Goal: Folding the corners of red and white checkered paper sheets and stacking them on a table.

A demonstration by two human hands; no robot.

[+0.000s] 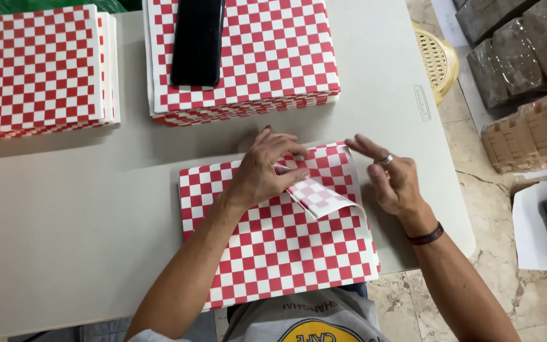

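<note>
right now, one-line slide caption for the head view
Left hand folds a checkered paper sheet's corner; right hand hovers beside.

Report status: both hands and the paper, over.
Left hand pinching the folded corner of the checkered sheet. Right hand open, beside the sheet's right edge, holding nothing. Phone sits on the far stack, clear of the hands.

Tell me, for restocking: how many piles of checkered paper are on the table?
3: left pile far left, middle pile under a phone, near pile under the left hand.
</note>
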